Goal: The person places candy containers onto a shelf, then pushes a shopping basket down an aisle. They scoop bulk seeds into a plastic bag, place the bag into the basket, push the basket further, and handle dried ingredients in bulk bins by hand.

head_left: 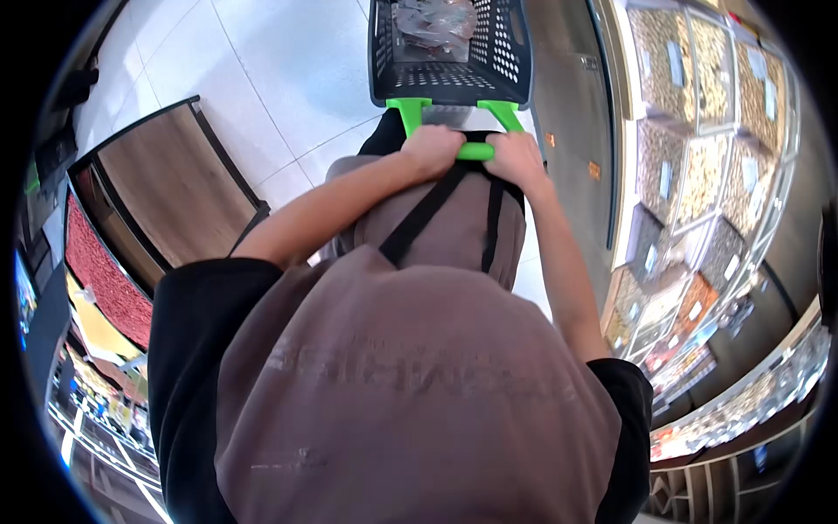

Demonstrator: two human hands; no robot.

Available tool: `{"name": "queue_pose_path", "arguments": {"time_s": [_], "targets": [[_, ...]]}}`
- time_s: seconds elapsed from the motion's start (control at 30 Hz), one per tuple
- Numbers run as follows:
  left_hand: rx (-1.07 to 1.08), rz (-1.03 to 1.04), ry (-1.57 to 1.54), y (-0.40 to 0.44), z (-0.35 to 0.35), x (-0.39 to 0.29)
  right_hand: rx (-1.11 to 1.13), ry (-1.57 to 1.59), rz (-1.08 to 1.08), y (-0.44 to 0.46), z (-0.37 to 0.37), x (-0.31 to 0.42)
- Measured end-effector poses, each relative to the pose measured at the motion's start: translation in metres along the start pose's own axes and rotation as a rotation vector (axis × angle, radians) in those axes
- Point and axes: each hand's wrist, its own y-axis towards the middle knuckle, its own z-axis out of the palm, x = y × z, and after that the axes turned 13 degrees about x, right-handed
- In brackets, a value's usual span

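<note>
My left hand is wrapped round the left part of a bright green handle. My right hand closes on the same handle at its right end, with a short stretch of green showing between the two. Two green arms join the handle to a dark grey shopping cart with a perforated basket, straight ahead of me. In the basket lies a clear plastic bag; its contents are hard to make out. A brown apron with black straps covers my front, over black sleeves.
Clear bins of nuts or dried goods line the right side above a brown cabinet front. To the left stands a wood-topped display stand beside a bin of red goods. Pale floor tiles run between.
</note>
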Motion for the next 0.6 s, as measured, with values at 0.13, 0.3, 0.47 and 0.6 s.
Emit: {"name": "queue_pose_path", "arguments": {"time_s": [0.13,0.3,0.47,0.6], "targets": [[-0.034,0.035,0.164,-0.020,-0.008,-0.002,-0.019,0.056,0.079,-0.011,0.005,0.024],[-0.071,0.037,0.268,-0.045,0.000,-0.008,-0.040,0.158,0.145,-0.020,0.028,0.044],[0.030,0.115,0.421,-0.074,0.043,0.005,-0.096,0.325,0.161,-0.054,0.088,0.089],[0.148,0.077,0.437,-0.110,0.072,0.018,-0.133,0.415,0.191,-0.071,0.140,0.140]]}}
